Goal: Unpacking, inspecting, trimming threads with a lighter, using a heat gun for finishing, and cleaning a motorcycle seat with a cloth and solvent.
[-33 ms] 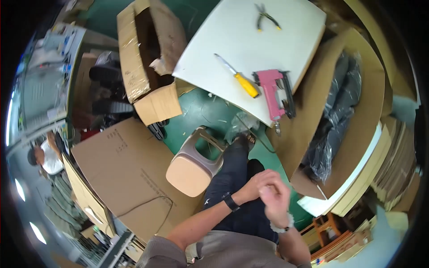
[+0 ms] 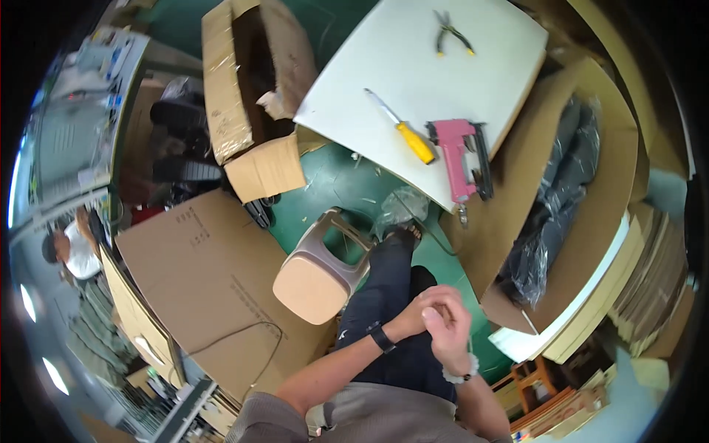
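Above my lap my left hand [image 2: 415, 313] and my right hand [image 2: 452, 338] are pressed together, fingers folded over each other. No object shows in either one, though the space between the palms is hidden. A dark wristband [image 2: 381, 337] circles my left wrist and a pale bracelet [image 2: 467, 371] my right. Beyond them, on a white tabletop [image 2: 369, 55], lie a yellow-handled screwdriver [image 2: 415, 142], a pink nail gun [image 2: 456, 159] with a black magazine, and opened pliers [image 2: 448, 33] with black-and-yellow handles. Both hands are apart from these tools.
A small stool [image 2: 314, 284] stands left of my legs beside a large cardboard box [image 2: 214, 273]. An open carton [image 2: 620, 148] at right holds plastic-wrapped dark items [image 2: 557, 207]. Another open carton [image 2: 225, 96] is at far left. A person [image 2: 77, 247] is in the left background.
The whole view has shifted slightly, so the table and tools appear a little farther right and lower. My hands stay together, and the right hand has turned slightly inward.
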Action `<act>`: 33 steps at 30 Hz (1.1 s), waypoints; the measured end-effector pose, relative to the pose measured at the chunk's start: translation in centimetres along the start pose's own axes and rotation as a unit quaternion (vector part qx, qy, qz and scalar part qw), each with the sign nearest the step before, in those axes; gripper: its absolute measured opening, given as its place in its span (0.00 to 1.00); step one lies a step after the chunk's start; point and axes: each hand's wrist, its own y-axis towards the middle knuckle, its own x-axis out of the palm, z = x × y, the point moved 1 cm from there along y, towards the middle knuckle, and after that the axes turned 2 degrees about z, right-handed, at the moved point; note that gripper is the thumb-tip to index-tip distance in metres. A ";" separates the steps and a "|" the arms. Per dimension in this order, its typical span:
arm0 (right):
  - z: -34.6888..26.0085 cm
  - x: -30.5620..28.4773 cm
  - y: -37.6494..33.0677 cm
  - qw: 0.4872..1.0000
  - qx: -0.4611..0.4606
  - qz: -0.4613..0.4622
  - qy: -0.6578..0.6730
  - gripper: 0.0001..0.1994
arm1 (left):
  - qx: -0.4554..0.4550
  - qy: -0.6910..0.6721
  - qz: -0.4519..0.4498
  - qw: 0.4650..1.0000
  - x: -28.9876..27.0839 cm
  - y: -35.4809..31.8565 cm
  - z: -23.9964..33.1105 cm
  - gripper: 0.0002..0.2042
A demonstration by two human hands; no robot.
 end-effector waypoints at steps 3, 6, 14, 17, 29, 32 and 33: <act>4.3 1.7 -1.9 0.995 0.050 0.026 -0.084 0.05 | -0.078 -0.070 0.003 0.994 -0.8 -1.6 2.4 0.05; 5.0 4.2 -1.5 0.987 0.101 -0.041 -0.117 0.07 | -0.203 -0.220 0.095 0.949 -3.5 -3.9 2.9 0.05; 4.4 10.9 4.0 0.968 0.061 -0.127 -0.208 0.07 | -0.209 -0.153 0.175 0.950 -14.6 -4.7 4.8 0.14; 2.8 15.6 8.2 0.969 0.010 -0.152 -0.195 0.07 | -0.132 0.147 0.209 0.958 -22.4 -2.1 9.9 0.18; 5.3 40.3 33.3 0.990 0.111 -0.014 -0.081 0.09 | -0.064 0.713 0.131 0.685 -59.8 18.3 10.1 0.16; 10.0 46.5 41.3 0.981 0.141 0.120 0.050 0.09 | -0.080 0.722 0.077 0.683 -65.1 19.1 10.6 0.13; 12.9 47.6 44.0 0.976 0.149 0.158 0.039 0.10 | -0.087 0.706 0.049 0.701 -65.8 19.3 10.9 0.12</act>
